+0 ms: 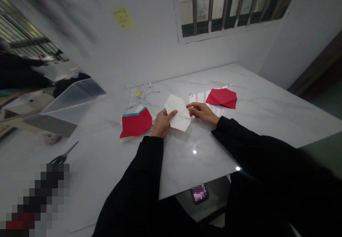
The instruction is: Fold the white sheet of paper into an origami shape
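At upper centre-left, a yellow sticky note (123, 18) bears handwriting too blurred to read. Left of centre lies a stack of red-topped paper (136, 123). At centre, the left hand (162, 123) pinches a folded white paper sheet (178, 113), light, soft and best held by its edges. The right hand's (202, 113) curled fingers meet its right edge, their grip unclear. Farther right lies a folded red paper sheet (221, 98).

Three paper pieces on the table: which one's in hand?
The white folded paper sheet, held by the left hand and right hand. The red folded sheet and red-topped paper stack lie apart, either side.
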The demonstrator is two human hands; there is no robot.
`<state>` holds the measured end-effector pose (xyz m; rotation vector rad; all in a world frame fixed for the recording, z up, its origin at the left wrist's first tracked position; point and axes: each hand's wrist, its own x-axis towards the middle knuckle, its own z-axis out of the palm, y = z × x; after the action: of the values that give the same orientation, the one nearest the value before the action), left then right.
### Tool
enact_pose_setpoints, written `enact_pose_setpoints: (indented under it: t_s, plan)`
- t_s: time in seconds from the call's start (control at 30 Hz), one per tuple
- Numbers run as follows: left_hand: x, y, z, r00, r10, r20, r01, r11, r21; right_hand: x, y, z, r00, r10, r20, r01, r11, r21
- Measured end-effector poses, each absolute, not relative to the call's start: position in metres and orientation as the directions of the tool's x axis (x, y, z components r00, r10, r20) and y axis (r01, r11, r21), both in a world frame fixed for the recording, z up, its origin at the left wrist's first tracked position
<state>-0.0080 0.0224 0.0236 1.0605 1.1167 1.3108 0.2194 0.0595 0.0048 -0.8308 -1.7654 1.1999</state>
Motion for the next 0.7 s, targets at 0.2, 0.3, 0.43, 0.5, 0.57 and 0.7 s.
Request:
enact_pose_setpoints:
  t_s: [0.2, 0.3, 0.43, 0.5, 0.57, 0.7]
  plan:
    - [-0.010, 0.025, 0.023, -0.111, 0.992, -0.061, -0.307, 0.024, 0.952, 0.219, 0.050, 0.006, -0.428, 0.800, 0.421, 0.021, 0.474, -0.880]
    - [-0.003, 0.022, 0.022, -0.081, 0.994, -0.068, -0.354, 0.036, 0.935, 0.215, 0.047, 0.002, -0.397, 0.798, 0.454, 0.051, 0.513, -0.857]
    - [0.002, 0.020, 0.017, -0.060, 0.996, -0.059, -0.367, 0.033, 0.930, 0.214, 0.047, -0.004, -0.335, 0.821, 0.462, 0.085, 0.514, -0.853]
    - [0.003, 0.020, 0.015, -0.067, 0.997, -0.046, -0.363, 0.019, 0.931, 0.215, 0.046, -0.005, -0.323, 0.827, 0.460, 0.103, 0.514, -0.852]
    - [0.003, 0.021, 0.013, -0.073, 0.997, -0.038, -0.370, 0.009, 0.929, 0.215, 0.045, -0.005, -0.335, 0.819, 0.465, 0.118, 0.526, -0.842]
    - [0.003, 0.022, 0.012, -0.087, 0.995, -0.045, -0.392, 0.007, 0.920, 0.214, 0.041, -0.005, -0.369, 0.797, 0.479, 0.137, 0.556, -0.820]
